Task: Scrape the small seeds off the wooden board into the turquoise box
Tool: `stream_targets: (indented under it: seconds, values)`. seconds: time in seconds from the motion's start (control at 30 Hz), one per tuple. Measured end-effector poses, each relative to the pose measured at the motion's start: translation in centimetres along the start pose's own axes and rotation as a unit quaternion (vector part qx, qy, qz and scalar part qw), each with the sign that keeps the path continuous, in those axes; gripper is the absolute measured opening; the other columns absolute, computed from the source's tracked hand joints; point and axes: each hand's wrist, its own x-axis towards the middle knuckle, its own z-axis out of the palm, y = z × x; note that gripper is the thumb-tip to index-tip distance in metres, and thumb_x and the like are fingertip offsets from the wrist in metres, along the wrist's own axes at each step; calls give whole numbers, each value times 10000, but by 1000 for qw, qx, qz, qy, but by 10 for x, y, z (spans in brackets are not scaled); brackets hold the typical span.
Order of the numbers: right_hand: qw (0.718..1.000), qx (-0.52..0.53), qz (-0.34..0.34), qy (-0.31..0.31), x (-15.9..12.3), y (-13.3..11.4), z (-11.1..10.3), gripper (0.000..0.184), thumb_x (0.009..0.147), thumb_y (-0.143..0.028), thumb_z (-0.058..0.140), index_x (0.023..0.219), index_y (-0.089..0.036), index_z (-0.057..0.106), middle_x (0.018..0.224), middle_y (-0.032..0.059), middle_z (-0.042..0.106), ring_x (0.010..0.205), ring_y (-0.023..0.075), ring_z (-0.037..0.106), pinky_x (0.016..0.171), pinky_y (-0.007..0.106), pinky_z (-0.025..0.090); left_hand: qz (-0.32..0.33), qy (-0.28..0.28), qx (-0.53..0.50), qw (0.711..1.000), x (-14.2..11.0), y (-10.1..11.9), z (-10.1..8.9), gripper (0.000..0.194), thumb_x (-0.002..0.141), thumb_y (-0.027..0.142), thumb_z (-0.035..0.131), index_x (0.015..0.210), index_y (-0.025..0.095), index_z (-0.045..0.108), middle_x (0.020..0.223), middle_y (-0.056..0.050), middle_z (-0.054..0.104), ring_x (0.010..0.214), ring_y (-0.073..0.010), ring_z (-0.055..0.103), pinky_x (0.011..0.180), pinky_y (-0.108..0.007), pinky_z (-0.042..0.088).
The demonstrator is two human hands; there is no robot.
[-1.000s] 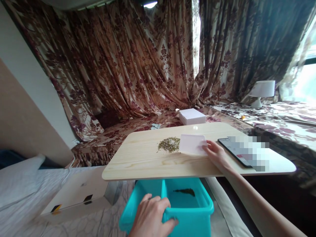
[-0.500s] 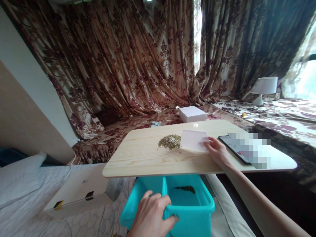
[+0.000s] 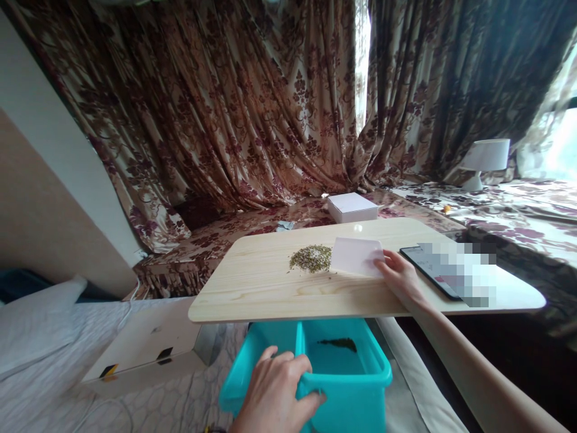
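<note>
My right hand [image 3: 399, 276] pinches the right end of a white card [image 3: 356, 257], which leans just above the wooden tabletop [image 3: 252, 288]. The card's left edge stands beside a heap of small green and white grains or beans [image 3: 311, 258]. Below the table's near edge, my left hand [image 3: 279, 388] is closed over the front rim of a turquoise two-part bin [image 3: 345, 379], at its divider. A dark green patch of small bits [image 3: 338, 344] lies in the bin's right compartment. My hand hides part of the left compartment.
A tablet or phone with a blurred screen [image 3: 428, 273] lies on the table's right side. Behind the table sits a white box [image 3: 352, 207]. To the left, a large white carton [image 3: 144, 343] rests on the bed. A lamp [image 3: 487, 156] stands far right.
Almost nothing differs. The view has shifted very slightly, while both hands, the card and the heap keep their places.
</note>
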Motion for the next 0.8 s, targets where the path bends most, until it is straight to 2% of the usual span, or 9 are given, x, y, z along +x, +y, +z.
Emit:
stream_targets:
  seconds: [0.23, 0.47, 0.63, 0.8]
  values:
    - [998, -43, 15, 42, -1, -3, -1, 287, 683, -253, 541, 940, -152, 621, 809, 75, 715, 725, 205, 658, 652, 295, 489, 11, 5, -7, 1000, 0, -3, 1, 106, 744, 318, 646, 832, 264, 622, 832, 24, 626, 913, -197, 553, 993, -352, 227]
    - [999, -15, 6, 49, -2, -3, 0, 253, 685, -283, 568, 903, -166, 620, 815, 72, 716, 752, 214, 665, 671, 316, 503, -7, -8, 10, 1000, 0, 3, -6, 113, 745, 318, 645, 845, 265, 631, 826, 16, 623, 932, -211, 550, 989, -362, 241]
    - [1000, -1, 1, -7, -2, -7, 3, 205, 684, -281, 590, 863, -186, 612, 795, 69, 722, 734, 205, 663, 698, 323, 500, -6, -7, 2, 1000, 0, 6, -8, 113, 748, 319, 645, 842, 260, 629, 824, 16, 616, 921, -200, 550, 999, -357, 229]
    - [999, 21, 1, -34, -2, -10, 5, 199, 653, -318, 622, 806, -191, 610, 748, 51, 719, 729, 209, 664, 684, 322, 503, 4, -3, -5, 1000, 0, 4, -7, 105, 750, 312, 650, 832, 253, 620, 813, 21, 612, 915, -191, 550, 1005, -349, 216]
